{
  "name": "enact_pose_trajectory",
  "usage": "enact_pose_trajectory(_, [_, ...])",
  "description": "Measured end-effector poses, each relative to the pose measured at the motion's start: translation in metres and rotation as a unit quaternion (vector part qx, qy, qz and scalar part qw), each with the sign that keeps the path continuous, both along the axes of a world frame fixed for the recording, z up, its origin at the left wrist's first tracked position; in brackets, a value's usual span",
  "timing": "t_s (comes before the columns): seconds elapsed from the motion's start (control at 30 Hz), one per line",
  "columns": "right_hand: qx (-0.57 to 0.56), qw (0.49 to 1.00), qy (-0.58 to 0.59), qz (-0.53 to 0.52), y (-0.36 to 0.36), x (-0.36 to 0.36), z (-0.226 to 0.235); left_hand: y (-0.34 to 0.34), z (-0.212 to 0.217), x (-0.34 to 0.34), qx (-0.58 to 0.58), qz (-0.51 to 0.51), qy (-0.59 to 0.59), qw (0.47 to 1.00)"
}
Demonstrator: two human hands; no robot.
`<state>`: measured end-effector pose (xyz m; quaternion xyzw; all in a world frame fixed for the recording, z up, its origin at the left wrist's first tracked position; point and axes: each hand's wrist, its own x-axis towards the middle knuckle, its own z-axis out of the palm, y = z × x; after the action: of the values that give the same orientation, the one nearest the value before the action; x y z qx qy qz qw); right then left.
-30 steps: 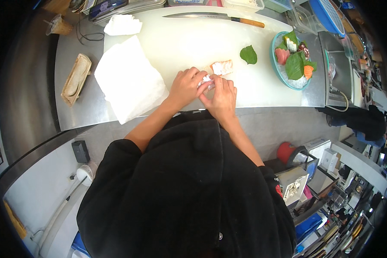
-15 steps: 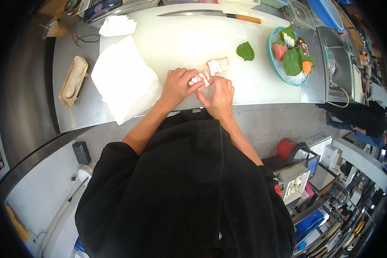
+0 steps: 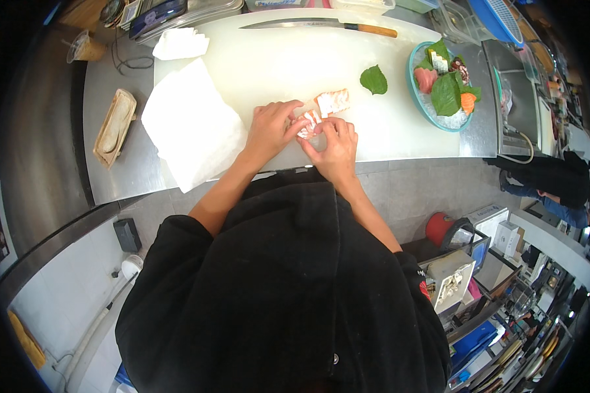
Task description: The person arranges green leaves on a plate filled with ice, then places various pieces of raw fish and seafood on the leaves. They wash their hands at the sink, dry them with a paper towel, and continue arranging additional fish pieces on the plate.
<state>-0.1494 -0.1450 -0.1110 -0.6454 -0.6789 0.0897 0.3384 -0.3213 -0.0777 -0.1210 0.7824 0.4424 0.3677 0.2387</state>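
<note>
Between my two hands is a small cluster of orange-and-white fish slices [image 3: 309, 122], which look like salmon belly, on the white cutting board [image 3: 269, 72]. My left hand [image 3: 269, 129] grips it from the left, thumb against the near side. From the right, my right hand [image 3: 337, 145] closes on it with fingertips and thumb. Fingers partly hide the slices. Just beyond lies another row of the same sliced fish [image 3: 333, 101]. To its right is a single green leaf [image 3: 373, 80].
A long knife [image 3: 318, 24] lies along the board's far edge. At right stands a turquoise bowl [image 3: 414, 92] of ice, leaves and fish. White paper sheets [image 3: 187, 128] cover the board's left side, beside a wooden tray [image 3: 115, 128]. A sink [image 3: 521, 111] is far right.
My left hand's fingers have lifted and straightened slightly, baring more of the slices. My right hand stays almost in place. The other things lie as before.
</note>
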Motion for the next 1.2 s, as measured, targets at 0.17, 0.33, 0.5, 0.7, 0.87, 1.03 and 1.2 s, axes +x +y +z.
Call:
enact_pose_trajectory(0.17, [0.009,1.000,0.003,-0.003,0.000,0.000,0.000,-0.004,0.002,-0.012,0.036,0.015,0.083,0.996])
enact_pose_trajectory(0.33, [0.023,1.000,-0.004,0.003,0.001,-0.001,0.001,0.010,0.013,-0.008,-0.021,-0.010,0.081,0.996])
enact_pose_trajectory(0.5, [-0.004,1.000,-0.007,-0.001,0.001,-0.002,0.004,0.031,0.031,-0.005,-0.039,-0.149,0.161,0.975])
enact_pose_trajectory(0.7, [-0.019,1.000,0.006,0.003,0.000,-0.001,0.007,0.056,0.030,0.007,-0.150,-0.200,0.155,0.956])
enact_pose_trajectory(0.87, [-0.026,1.000,0.002,0.000,0.000,-0.001,0.008,0.066,0.028,-0.003,-0.258,-0.210,0.092,0.938])
enact_pose_trajectory(1.03, [-0.018,1.000,-0.005,-0.001,0.000,-0.001,0.008,0.067,0.030,-0.005,-0.229,-0.235,0.089,0.940])
enact_pose_trajectory(1.2, [-0.016,1.000,0.008,0.002,-0.001,-0.002,0.006,0.071,0.044,-0.003,-0.196,-0.316,0.174,0.912])
